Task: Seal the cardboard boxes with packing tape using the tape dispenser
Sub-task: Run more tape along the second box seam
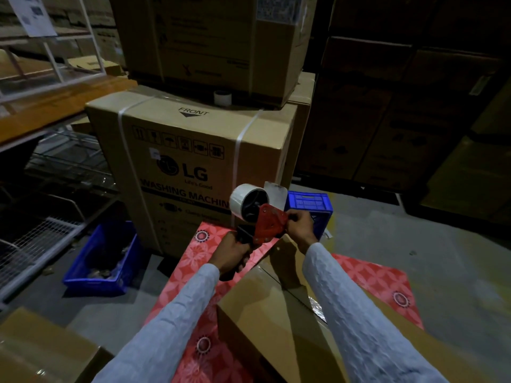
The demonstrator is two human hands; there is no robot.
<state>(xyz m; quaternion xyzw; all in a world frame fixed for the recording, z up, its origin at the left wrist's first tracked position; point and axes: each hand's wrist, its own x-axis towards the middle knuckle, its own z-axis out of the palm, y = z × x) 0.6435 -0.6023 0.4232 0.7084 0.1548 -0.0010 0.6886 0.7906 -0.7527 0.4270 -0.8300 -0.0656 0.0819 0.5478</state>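
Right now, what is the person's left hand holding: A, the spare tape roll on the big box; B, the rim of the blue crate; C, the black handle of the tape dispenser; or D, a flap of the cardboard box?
C: the left hand grips the black handle of the red tape dispenser, while the right hand pinches at its front end above the cardboard box.

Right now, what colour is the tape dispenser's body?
Red, on the tape dispenser, clearest in the head view.
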